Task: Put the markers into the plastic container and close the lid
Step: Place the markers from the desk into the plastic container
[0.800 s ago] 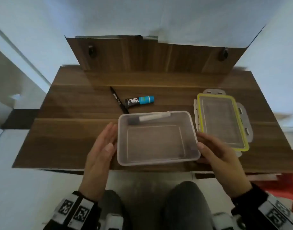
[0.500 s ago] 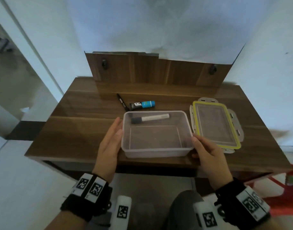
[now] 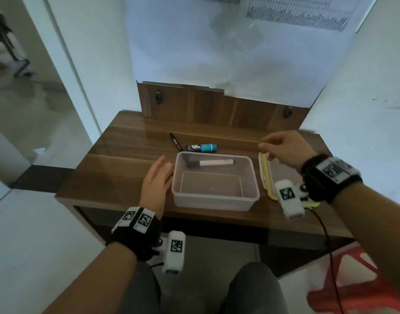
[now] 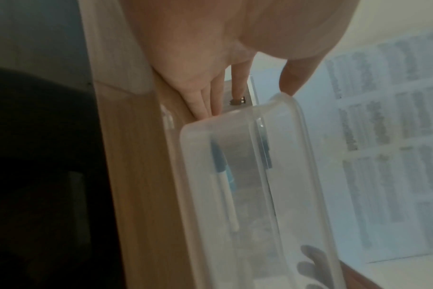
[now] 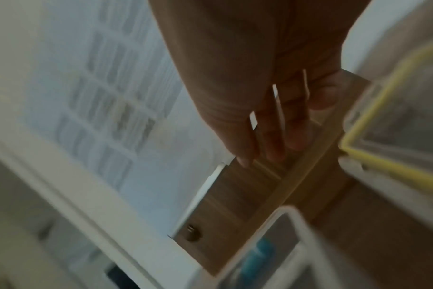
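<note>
On the table (image 3: 117,177), container (image 3: 214,200) sits centre-front with one marker (image 3: 210,163) inside along its far wall, two more markers (image 3: 201,148) just behind it, lid (image 3: 268,177) beside its right, left hand (image 3: 157,180) against its left wall.

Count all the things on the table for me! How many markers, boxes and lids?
Markers: 3 (white marker with black cap inside the box; thin black marker and black marker with blue cap on the wooden table)
Clear plastic container: 1
Yellow-rimmed clear lid: 1
Total: 5
</note>
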The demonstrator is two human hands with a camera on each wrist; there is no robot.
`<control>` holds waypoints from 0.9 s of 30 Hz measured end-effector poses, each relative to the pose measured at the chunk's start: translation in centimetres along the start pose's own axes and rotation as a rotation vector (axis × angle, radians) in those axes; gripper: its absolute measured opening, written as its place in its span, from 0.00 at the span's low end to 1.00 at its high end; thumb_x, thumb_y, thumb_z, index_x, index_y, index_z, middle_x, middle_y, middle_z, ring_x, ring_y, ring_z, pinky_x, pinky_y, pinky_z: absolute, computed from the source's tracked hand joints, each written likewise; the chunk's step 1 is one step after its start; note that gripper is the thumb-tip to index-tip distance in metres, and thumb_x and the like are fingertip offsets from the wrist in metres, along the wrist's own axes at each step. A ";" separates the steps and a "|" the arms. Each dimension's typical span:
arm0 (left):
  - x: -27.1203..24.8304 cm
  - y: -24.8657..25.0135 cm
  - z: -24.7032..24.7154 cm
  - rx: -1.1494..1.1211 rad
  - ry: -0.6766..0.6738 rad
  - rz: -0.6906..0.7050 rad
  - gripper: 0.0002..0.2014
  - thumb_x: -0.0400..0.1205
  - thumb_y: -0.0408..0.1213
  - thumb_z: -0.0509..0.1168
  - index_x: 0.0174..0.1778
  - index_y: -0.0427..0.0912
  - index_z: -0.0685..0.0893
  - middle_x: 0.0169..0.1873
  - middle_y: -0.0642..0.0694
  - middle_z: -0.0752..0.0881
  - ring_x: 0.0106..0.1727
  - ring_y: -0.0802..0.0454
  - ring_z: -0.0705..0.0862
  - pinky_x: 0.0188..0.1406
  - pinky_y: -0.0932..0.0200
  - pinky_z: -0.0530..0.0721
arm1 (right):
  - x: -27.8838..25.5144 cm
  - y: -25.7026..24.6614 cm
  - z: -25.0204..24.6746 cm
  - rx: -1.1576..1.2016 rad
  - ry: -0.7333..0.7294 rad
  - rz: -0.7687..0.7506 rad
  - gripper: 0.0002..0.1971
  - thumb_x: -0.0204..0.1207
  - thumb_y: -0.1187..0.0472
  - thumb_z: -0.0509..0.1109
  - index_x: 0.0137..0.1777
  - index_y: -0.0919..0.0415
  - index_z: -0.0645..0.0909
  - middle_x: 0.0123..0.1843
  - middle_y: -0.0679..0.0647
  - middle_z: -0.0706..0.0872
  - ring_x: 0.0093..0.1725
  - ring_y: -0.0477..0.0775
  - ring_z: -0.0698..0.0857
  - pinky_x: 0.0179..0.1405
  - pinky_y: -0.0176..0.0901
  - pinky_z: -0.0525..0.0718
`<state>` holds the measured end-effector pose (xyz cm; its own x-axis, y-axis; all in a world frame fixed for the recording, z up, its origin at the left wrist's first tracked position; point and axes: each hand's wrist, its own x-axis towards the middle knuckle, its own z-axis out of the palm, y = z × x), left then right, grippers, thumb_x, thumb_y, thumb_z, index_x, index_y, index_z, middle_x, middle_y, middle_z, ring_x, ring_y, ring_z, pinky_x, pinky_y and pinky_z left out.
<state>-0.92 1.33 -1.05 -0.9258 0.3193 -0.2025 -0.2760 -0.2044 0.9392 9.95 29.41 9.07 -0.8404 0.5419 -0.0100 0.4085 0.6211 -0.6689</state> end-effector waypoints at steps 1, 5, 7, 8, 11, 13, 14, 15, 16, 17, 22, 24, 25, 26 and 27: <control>0.1 0.0 -0.1 0.004 -0.003 -0.003 0.23 0.85 0.40 0.65 0.77 0.49 0.75 0.69 0.42 0.85 0.61 0.55 0.88 0.57 0.55 0.85 | 1.3 -0.7 -0.3 -0.122 -0.061 -0.041 0.10 0.76 0.53 0.74 0.54 0.55 0.88 0.45 0.51 0.91 0.38 0.47 0.86 0.40 0.39 0.82; -0.2 -0.1 0.0 0.308 -0.065 0.117 0.20 0.86 0.37 0.63 0.75 0.52 0.80 0.67 0.55 0.85 0.65 0.59 0.84 0.67 0.54 0.82 | 5.1 -2.2 0.6 -0.433 -0.276 -0.166 0.17 0.72 0.52 0.78 0.60 0.53 0.87 0.54 0.52 0.89 0.51 0.50 0.85 0.52 0.43 0.79; -0.6 0.0 0.1 0.352 -0.105 0.154 0.18 0.86 0.38 0.62 0.68 0.62 0.83 0.61 0.62 0.87 0.64 0.62 0.84 0.65 0.55 0.84 | 6.4 -2.2 2.0 -0.548 -0.408 -0.203 0.18 0.74 0.53 0.76 0.64 0.52 0.86 0.57 0.50 0.87 0.54 0.48 0.82 0.52 0.42 0.77; -0.7 0.0 0.1 0.355 -0.111 0.158 0.18 0.85 0.38 0.62 0.65 0.66 0.84 0.60 0.63 0.87 0.63 0.62 0.85 0.63 0.55 0.85 | 7.0 -2.1 2.7 -0.589 -0.461 -0.218 0.18 0.75 0.54 0.75 0.65 0.52 0.86 0.59 0.50 0.88 0.54 0.47 0.82 0.53 0.41 0.77; -0.6 -0.1 0.0 0.314 -0.095 0.134 0.18 0.84 0.38 0.64 0.65 0.64 0.86 0.60 0.58 0.89 0.61 0.58 0.87 0.60 0.51 0.88 | 8.3 -1.6 3.9 -0.598 -0.557 -0.204 0.18 0.74 0.54 0.77 0.65 0.51 0.86 0.56 0.49 0.89 0.50 0.47 0.85 0.50 0.40 0.81; -0.6 -0.1 -0.1 0.306 -0.099 0.126 0.18 0.84 0.38 0.65 0.63 0.65 0.86 0.59 0.58 0.89 0.60 0.57 0.88 0.57 0.52 0.89 | 9.1 -1.4 4.5 -0.591 -0.608 -0.193 0.19 0.71 0.53 0.79 0.63 0.51 0.87 0.52 0.45 0.89 0.50 0.46 0.86 0.49 0.41 0.83; -0.6 -0.2 -0.1 0.304 -0.105 0.126 0.17 0.83 0.38 0.65 0.64 0.64 0.86 0.59 0.58 0.89 0.60 0.58 0.88 0.57 0.51 0.89 | 9.4 -1.2 4.9 -0.593 -0.627 -0.198 0.19 0.69 0.52 0.80 0.61 0.51 0.88 0.51 0.45 0.90 0.50 0.47 0.87 0.49 0.42 0.85; -0.5 -0.2 -0.1 0.308 -0.113 0.126 0.17 0.83 0.39 0.65 0.65 0.62 0.86 0.58 0.58 0.90 0.59 0.58 0.88 0.57 0.51 0.89 | 9.7 -1.0 5.2 -0.595 -0.632 -0.208 0.19 0.68 0.51 0.81 0.60 0.51 0.89 0.51 0.46 0.91 0.51 0.47 0.88 0.50 0.43 0.85; -0.5 -0.3 -0.1 0.308 -0.118 0.130 0.18 0.82 0.39 0.65 0.66 0.60 0.86 0.58 0.57 0.90 0.58 0.58 0.89 0.56 0.51 0.89 | 9.9 -0.7 5.6 -0.593 -0.625 -0.221 0.18 0.68 0.50 0.81 0.58 0.50 0.90 0.50 0.46 0.91 0.51 0.48 0.88 0.51 0.45 0.86; -0.4 -0.4 -0.1 0.312 -0.118 0.141 0.18 0.82 0.39 0.65 0.67 0.58 0.86 0.58 0.56 0.91 0.58 0.60 0.89 0.56 0.52 0.89 | 10.1 -0.4 5.9 -0.584 -0.608 -0.231 0.17 0.68 0.50 0.80 0.57 0.50 0.90 0.50 0.47 0.92 0.51 0.49 0.88 0.51 0.45 0.86; -0.3 -0.5 -0.2 0.348 -0.093 0.185 0.17 0.82 0.37 0.64 0.60 0.62 0.85 0.56 0.60 0.90 0.57 0.66 0.88 0.58 0.57 0.87 | 10.3 0.3 6.2 -0.533 -0.508 -0.243 0.11 0.74 0.54 0.76 0.55 0.51 0.91 0.51 0.50 0.92 0.42 0.39 0.84 0.39 0.32 0.79; -0.2 -0.7 -0.2 0.355 -0.076 0.186 0.17 0.81 0.37 0.64 0.62 0.61 0.86 0.57 0.59 0.90 0.59 0.64 0.88 0.61 0.54 0.86 | 9.9 0.1 4.9 -0.477 -0.415 -0.247 0.11 0.74 0.53 0.76 0.54 0.52 0.91 0.48 0.50 0.92 0.41 0.38 0.83 0.36 0.30 0.77; -0.2 -0.7 -0.2 0.359 -0.077 0.184 0.18 0.81 0.38 0.63 0.62 0.61 0.86 0.57 0.59 0.90 0.60 0.63 0.88 0.62 0.52 0.86 | 9.4 -0.2 3.9 -0.449 -0.361 -0.255 0.11 0.73 0.52 0.77 0.53 0.53 0.92 0.44 0.48 0.91 0.39 0.39 0.83 0.35 0.30 0.76; -0.3 -0.7 -0.2 0.363 -0.083 0.179 0.18 0.81 0.38 0.63 0.64 0.61 0.86 0.58 0.58 0.90 0.61 0.61 0.88 0.62 0.51 0.86 | 8.7 -0.6 3.0 -0.422 -0.310 -0.271 0.11 0.72 0.51 0.78 0.52 0.53 0.92 0.41 0.46 0.90 0.37 0.40 0.82 0.34 0.31 0.76; -0.3 -0.6 -0.2 0.364 -0.096 0.170 0.19 0.82 0.37 0.62 0.66 0.59 0.86 0.60 0.57 0.90 0.61 0.60 0.87 0.62 0.50 0.87 | 7.9 -1.2 2.0 -0.385 -0.263 -0.286 0.11 0.72 0.51 0.78 0.52 0.52 0.92 0.38 0.45 0.88 0.36 0.42 0.82 0.34 0.33 0.76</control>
<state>-0.50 1.17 -1.65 -0.9170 0.3980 -0.0251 0.0045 0.0732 0.9973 2.10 31.84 8.33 -0.9776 0.1922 -0.0859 0.2102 0.9120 -0.3522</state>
